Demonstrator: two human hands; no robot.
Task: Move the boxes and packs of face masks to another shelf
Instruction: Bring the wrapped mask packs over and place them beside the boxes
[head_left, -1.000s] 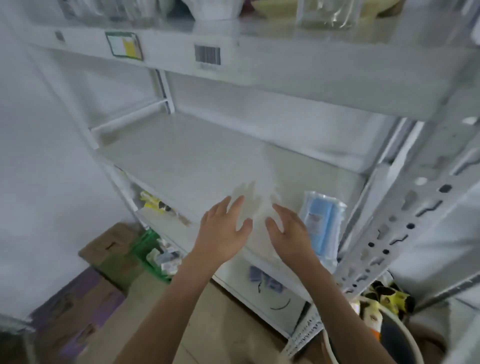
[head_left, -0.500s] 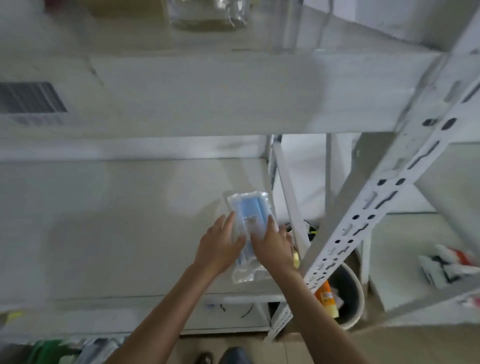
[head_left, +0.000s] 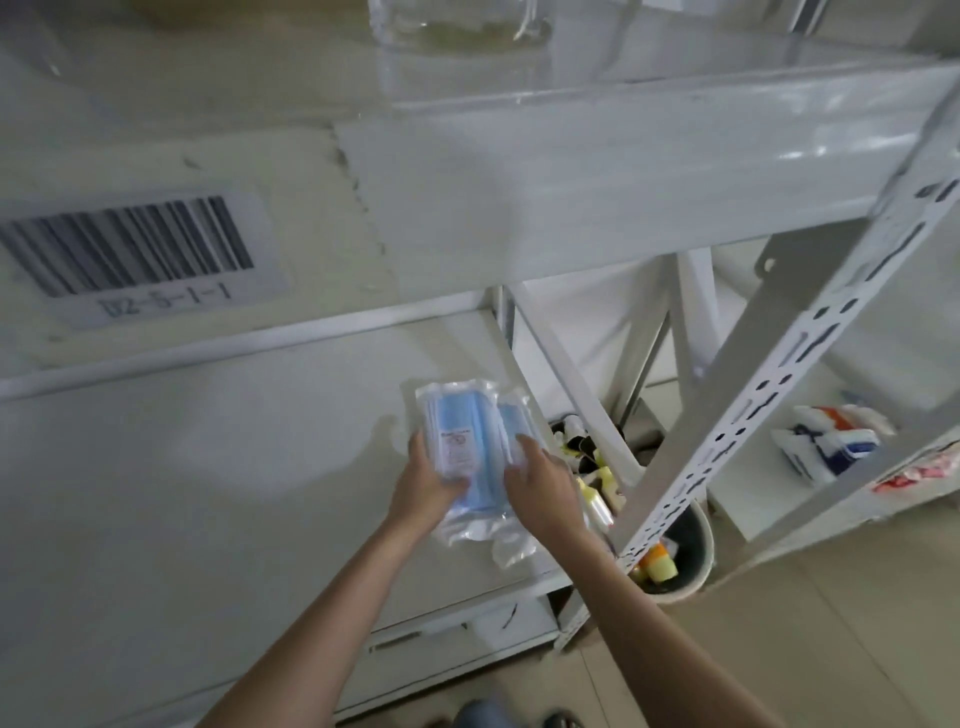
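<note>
Clear plastic packs of blue face masks (head_left: 467, 441) lie at the right end of the white shelf (head_left: 208, 493), near its front edge. My left hand (head_left: 423, 486) grips the packs from the left side, thumb on top. From the right, my right hand (head_left: 543, 491) presses on the same packs, fingers over the plastic. At least two packs overlap; the lower ones are partly hidden under my hands.
A perforated white upright (head_left: 769, 415) stands just right of the packs. Behind it a round bin (head_left: 685, 561) holds bottles. The upper shelf beam carries a barcode label (head_left: 130, 249). More packaged goods (head_left: 831, 441) lie on the neighbouring shelf at right.
Both hands went from open above the shelf to gripping the mask packs. The view swung right and closer to the shelf.
</note>
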